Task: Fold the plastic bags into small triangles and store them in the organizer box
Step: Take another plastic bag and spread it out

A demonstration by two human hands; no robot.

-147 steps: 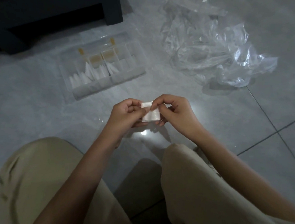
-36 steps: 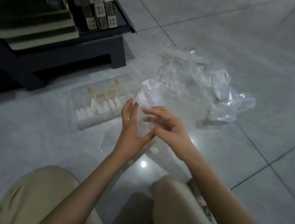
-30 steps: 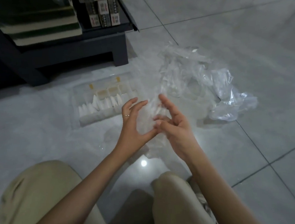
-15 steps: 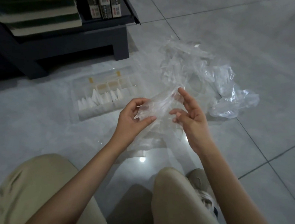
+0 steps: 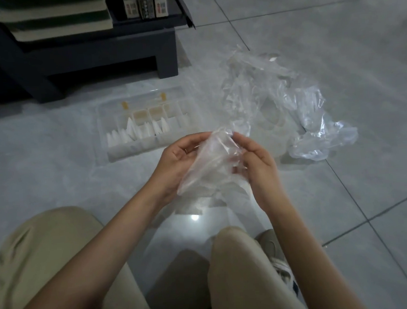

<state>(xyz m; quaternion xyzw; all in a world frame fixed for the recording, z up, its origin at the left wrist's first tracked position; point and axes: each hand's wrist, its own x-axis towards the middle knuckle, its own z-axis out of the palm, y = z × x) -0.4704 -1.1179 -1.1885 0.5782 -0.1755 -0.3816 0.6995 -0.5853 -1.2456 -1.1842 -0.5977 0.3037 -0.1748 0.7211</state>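
A crumpled clear plastic bag [image 5: 212, 167] hangs between my two hands above the tiled floor. My left hand [image 5: 176, 162] grips its left side and my right hand [image 5: 259, 159] pinches its top right edge. Behind my hands lies the clear organizer box [image 5: 124, 153], open, with several white folded triangles [image 5: 137, 131] standing in its middle row. A loose pile of clear plastic bags [image 5: 273, 92] lies on the floor to the right of the box.
A dark low shelf [image 5: 87, 53] with stacked books stands at the back left. My knees in beige trousers [image 5: 50, 264] fill the bottom of the view, with one shoe [image 5: 276, 253] beside the right knee. Grey floor tiles [image 5: 371, 190] stretch to the right.
The small folded piece held 4.9 s ago is gone from my hands. Since then I hold an unfolded clear bag, and both hands have closed on it and turned it over the last second.
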